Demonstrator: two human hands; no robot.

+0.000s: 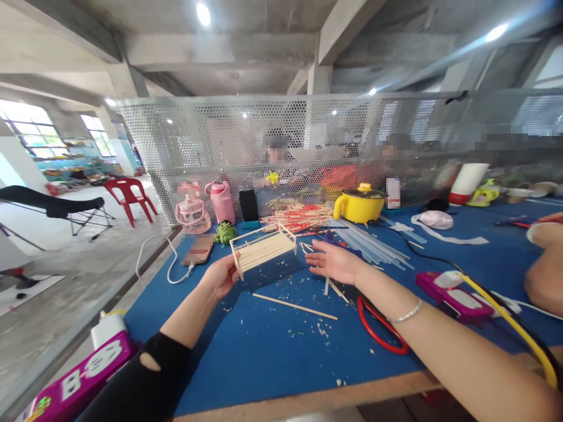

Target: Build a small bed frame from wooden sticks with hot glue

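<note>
My left hand grips the near left corner of a small wooden stick frame, which is tilted above the blue table. The frame has a slatted flat panel and short posts at its corners. My right hand is open with its fingers spread, to the right of the frame and apart from it. A single loose stick lies on the table below the frame. Short stick pieces and a red-handled tool lie near my right hand and wrist.
Behind the frame stand a pink bottle, a bundle of sticks and a yellow pot. Clear glue sticks lie to the right. Purple power strips flank the work area. A co-worker's hand and arm reach in at far right.
</note>
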